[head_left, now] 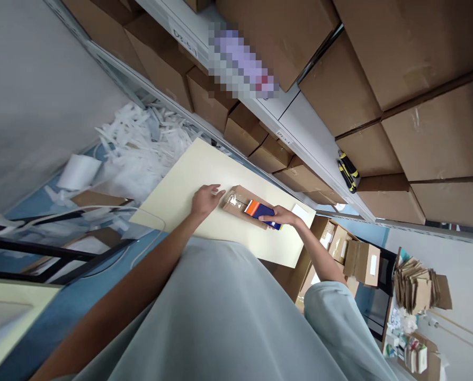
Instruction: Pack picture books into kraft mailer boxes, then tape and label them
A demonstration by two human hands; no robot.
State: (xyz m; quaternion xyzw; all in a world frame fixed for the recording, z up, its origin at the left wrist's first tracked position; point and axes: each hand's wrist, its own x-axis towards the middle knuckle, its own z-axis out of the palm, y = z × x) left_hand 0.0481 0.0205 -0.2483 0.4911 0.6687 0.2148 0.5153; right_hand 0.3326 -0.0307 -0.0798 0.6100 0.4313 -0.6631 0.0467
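Observation:
On the cream table [220,166] lies a long brown cardboard box [234,201] with shiny clear tape over its left end. A small dark blue and orange box-like item [253,208] rests over its right part; I cannot tell if it is inside or on top. My right hand [282,216] grips this item at its right end, thumb over the upper face. Beside the taped end, my left hand [207,200] is open and holds nothing, its fingers slightly bent and pointing toward the box.
Shelves of brown cartons [339,84] rise beyond the table, with yellow-black cutters [348,172] on one ledge. White packing scraps [152,132] and a white roll [79,172] lie at the left. Packed boxes [339,246] and stacked flat cardboard [417,286] stand to the right.

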